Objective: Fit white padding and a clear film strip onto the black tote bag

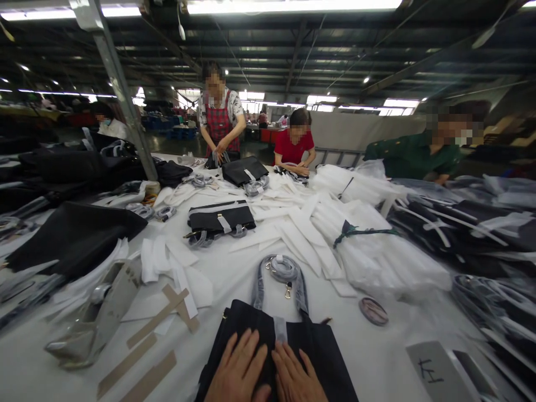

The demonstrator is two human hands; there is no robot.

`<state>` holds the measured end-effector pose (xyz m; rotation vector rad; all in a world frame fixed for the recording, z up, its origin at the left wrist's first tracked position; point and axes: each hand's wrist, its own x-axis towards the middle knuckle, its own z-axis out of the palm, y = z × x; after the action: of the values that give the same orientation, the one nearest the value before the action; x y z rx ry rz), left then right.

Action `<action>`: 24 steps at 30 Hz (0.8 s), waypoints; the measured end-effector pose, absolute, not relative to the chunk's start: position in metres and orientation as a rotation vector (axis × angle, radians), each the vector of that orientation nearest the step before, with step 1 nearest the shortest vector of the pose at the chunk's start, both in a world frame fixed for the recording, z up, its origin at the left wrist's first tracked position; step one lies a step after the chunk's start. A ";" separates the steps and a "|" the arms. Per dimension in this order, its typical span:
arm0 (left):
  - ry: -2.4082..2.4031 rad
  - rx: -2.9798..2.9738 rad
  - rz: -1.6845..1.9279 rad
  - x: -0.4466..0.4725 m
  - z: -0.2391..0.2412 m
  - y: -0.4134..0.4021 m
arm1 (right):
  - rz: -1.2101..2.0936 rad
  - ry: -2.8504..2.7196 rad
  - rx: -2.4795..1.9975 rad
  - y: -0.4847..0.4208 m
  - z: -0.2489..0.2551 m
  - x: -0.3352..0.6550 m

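A black handbag point(251, 329) lies flat on the white table point(368, 357) right in front of me. My left hand point(238, 371) and my right hand point(295, 377) press flat on it side by side, fingers spread, holding nothing. A plastic-wrapped strap point(281, 269) with gold clips lies coiled at the bag's far edge.
Another black bag point(220, 219) lies mid-table among white paper strips point(301, 223). A tied bundle of white bags point(377, 251) sits to the right, and a tape roll point(373, 310) lies near it. Cardboard strips point(157, 318) lie on the left. Three people work at the far side.
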<state>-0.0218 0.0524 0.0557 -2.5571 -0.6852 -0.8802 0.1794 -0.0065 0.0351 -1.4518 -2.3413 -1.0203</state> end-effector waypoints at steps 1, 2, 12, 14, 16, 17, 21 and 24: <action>-0.802 -2.580 -0.755 -0.028 0.059 0.061 | -1.017 -2.357 -1.461 -0.007 0.035 0.180; -0.936 -2.611 -0.652 -0.034 0.060 0.069 | -1.008 -2.368 -1.468 -0.008 0.035 0.180; -1.304 -2.823 -0.362 -0.026 0.056 0.069 | -0.979 -2.319 -1.390 -0.004 0.031 0.178; -1.068 -2.756 -0.496 -0.012 0.059 0.051 | -1.021 -2.334 -1.353 -0.004 0.029 0.181; -0.846 -2.693 -0.613 0.000 0.054 0.038 | -1.053 -2.363 -1.344 -0.005 0.028 0.182; -0.778 -2.659 -0.656 0.003 0.048 0.035 | -1.056 -2.378 -1.340 -0.006 0.028 0.182; -0.695 -2.535 -0.807 0.014 0.013 0.040 | -0.720 -2.337 -1.378 -0.013 0.027 0.188; -0.742 -2.357 -1.079 0.032 -0.017 0.048 | -0.064 -1.933 -1.572 -0.012 0.031 0.208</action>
<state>0.0320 0.0485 -0.0167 -2.3574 -0.7424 -1.0791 0.2081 -0.0121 0.0313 -1.5719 -1.9330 -0.0642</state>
